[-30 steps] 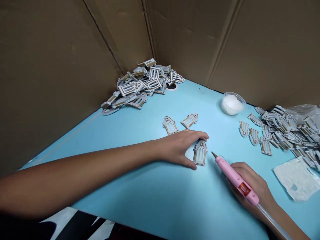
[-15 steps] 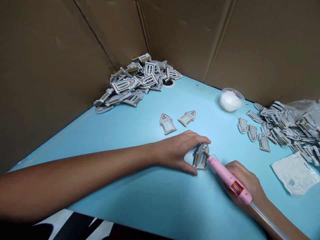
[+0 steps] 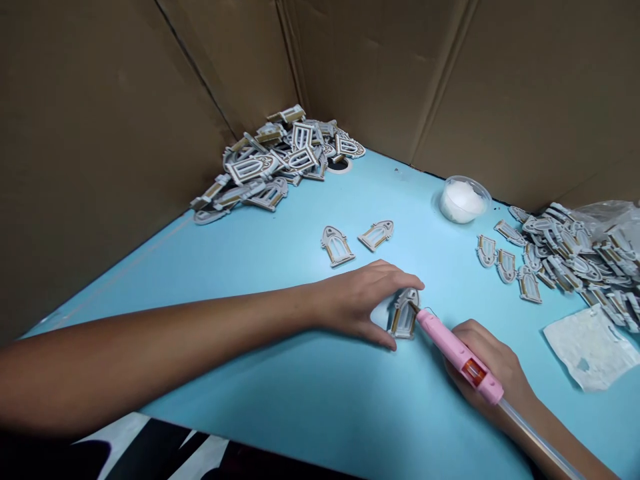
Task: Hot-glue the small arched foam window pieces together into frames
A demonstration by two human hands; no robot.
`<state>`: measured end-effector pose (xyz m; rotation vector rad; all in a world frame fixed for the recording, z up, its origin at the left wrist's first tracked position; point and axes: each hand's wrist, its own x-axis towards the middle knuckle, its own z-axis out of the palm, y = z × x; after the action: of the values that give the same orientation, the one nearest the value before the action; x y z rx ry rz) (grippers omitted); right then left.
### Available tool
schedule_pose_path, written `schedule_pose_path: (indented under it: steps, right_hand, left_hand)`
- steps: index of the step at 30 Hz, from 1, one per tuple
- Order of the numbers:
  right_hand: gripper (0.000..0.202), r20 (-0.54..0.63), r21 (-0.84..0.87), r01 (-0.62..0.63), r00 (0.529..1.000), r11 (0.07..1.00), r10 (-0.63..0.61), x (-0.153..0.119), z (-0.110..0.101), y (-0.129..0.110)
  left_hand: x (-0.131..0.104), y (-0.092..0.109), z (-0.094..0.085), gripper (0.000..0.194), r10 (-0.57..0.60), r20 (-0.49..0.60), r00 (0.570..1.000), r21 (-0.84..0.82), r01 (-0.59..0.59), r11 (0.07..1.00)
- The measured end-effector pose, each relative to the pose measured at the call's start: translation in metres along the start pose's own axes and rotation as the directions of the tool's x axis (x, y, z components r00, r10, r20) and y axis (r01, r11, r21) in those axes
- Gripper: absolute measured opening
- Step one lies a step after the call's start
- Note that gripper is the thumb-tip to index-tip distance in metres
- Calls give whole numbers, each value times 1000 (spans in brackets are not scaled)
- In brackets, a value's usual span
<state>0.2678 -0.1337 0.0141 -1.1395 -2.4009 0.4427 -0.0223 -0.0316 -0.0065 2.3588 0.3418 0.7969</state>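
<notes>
My left hand [image 3: 367, 300] grips a small arched window frame [image 3: 404, 320], white-grey with gold-brown strips, between thumb and fingers at its two ends. The piece rests on the blue table. Wrapped round a pink hot glue gun [image 3: 453, 350] is my right hand [image 3: 493, 363]. The gun's metal tip meets the upper, arched part of the frame; whether glue is coming out I cannot tell. A clear glue stick [image 3: 533, 433] sticks out of the gun's rear. Just beyond my left hand lie two similar frames [image 3: 337, 247], apart from each other.
A heap of window frames [image 3: 270, 160] lies at the back left, beside a round hole in the table. Another heap [image 3: 570, 247] lies at the right near a plastic bag. A clear cup of white material [image 3: 463, 200] and a white sheet [image 3: 590, 347] are there too. Cardboard walls [image 3: 370, 73] stand behind.
The view has shifted very slightly. Both hands, the frame and the glue gun keep nearly the same positions, with the tip still at the arch.
</notes>
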Motion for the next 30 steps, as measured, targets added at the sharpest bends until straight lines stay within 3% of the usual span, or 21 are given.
schedule_pose_path:
  steps: [10,18,30]
  right_hand:
    - [16,-4,-15,2,1000,1000,-2,2,0,-2]
    - [17,28,-23,-28,999,999,29,-1,-2,0]
    - [14,13,-35,-24,1000,999,25,-2,-3,-1]
  left_hand:
    - [1,0,-1,86,-55,40,998,-20,56,998]
    - [0,0,1,88,2,-8,1000,9,-2,1000]
    - [0,0,0,81,-55,8,998,24,54,998]
